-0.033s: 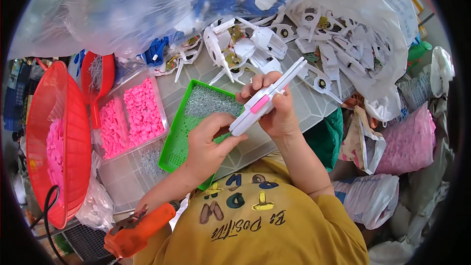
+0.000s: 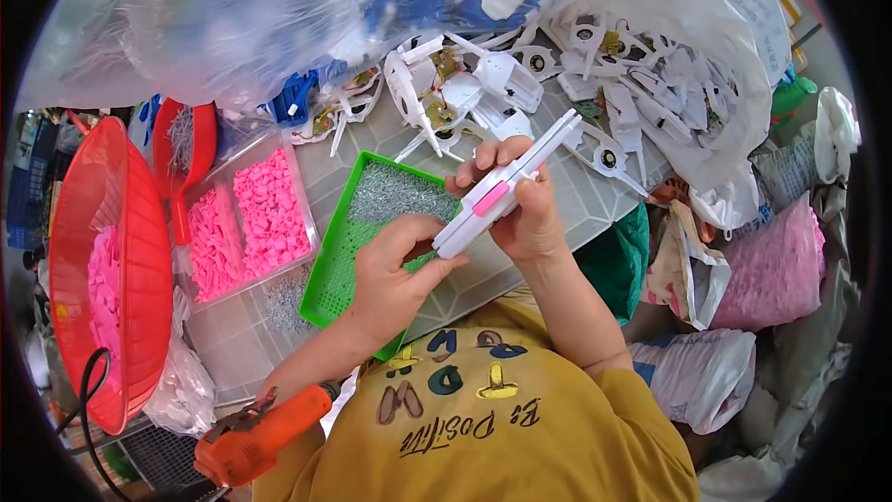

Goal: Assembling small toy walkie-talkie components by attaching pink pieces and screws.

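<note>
Between my two hands, above the work surface, is a white plastic casing (image 2: pixel 518 174) with a pink piece (image 2: pixel 491 198) set in its edge. It is tilted, its far end pointing up and right. My left hand (image 2: pixel 401 256) pinches the lower near end with fingers and thumb. My right hand (image 2: pixel 526 209) grips the middle, thumb on the near side and fingers curled around the far side. Under the hands lies a green tray (image 2: pixel 321 265) of small silver screws (image 2: pixel 400 191), partly covered by my left hand.
At left are a clear box (image 2: pixel 307 214) of pink parts, a red scoop (image 2: pixel 177 191) and a red basket (image 2: pixel 139 270). An orange power tool (image 2: pixel 265 432) is by my left forearm. White shells with wires (image 2: pixel 506 84) lie beyond, beside a full white bag (image 2: pixel 734 28).
</note>
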### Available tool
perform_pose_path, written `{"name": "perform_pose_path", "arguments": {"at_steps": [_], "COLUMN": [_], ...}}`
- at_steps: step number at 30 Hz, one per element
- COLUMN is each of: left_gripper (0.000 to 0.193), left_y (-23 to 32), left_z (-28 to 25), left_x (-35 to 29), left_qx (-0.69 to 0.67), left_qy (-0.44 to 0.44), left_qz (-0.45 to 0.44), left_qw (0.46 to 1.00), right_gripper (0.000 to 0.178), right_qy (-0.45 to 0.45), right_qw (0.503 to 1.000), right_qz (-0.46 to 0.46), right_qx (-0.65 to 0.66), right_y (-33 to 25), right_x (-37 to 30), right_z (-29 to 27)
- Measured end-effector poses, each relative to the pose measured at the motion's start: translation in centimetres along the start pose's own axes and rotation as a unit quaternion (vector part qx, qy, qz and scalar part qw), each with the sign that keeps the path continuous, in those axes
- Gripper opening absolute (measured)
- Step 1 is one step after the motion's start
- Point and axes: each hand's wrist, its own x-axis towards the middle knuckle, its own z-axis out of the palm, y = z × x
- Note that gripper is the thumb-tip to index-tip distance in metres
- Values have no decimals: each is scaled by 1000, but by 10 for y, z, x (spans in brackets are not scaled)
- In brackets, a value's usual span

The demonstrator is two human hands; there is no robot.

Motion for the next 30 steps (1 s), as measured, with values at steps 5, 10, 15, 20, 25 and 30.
{"name": "perform_pose_path", "arguments": {"at_steps": [5, 10, 15, 20, 25, 30], "left_gripper": [27, 28, 27, 25, 25, 25], "left_y": [0, -4, 1, 4, -3, -7], "left_z": [0, -1, 2, 3, 2, 3], "left_x": [0, -2, -2, -1, -2, -6], "left_qx": [17, 49, 107, 85, 74, -7], "left_qy": [0, -6, -8, 2, -6, 5], "left_qz": [9, 46, 104, 69, 86, 33], "left_qw": [1000, 998, 989, 994, 994, 999], "right_gripper": [44, 43, 43, 36, 36, 36], "right_qy": [-1, -18, 8, -15, -54, -15], "right_qw": [998, 998, 999, 999, 998, 999], "right_qz": [13, 15, 29, 9, -10, -4], "right_qx": [-60, -54, -36, -34, -42, -48], "right_y": [-4, -6, -9, -10, -8, -4], "right_x": [-2, -2, -3, -3, -5, -3], "right_z": [2, 0, 5, 1, -2, -1]}}
